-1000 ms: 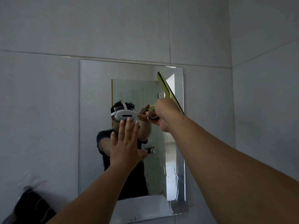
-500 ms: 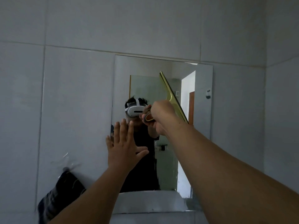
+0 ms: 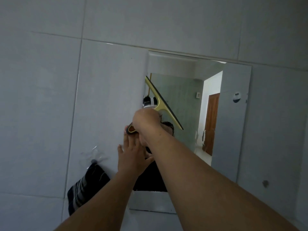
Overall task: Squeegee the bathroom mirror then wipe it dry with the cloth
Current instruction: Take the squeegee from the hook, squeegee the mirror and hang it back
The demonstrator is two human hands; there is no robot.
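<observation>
The right hand [image 3: 146,121] is closed around the handle of the yellow squeegee [image 3: 164,103], its blade tilted across the upper left of the mirror [image 3: 233,114]. The left hand [image 3: 131,157] is spread flat, holding nothing (near the mirror's left edge). A dark striped cloth [image 3: 85,187] hangs on the tiled wall [image 3: 50,97] left of the mirror.
</observation>
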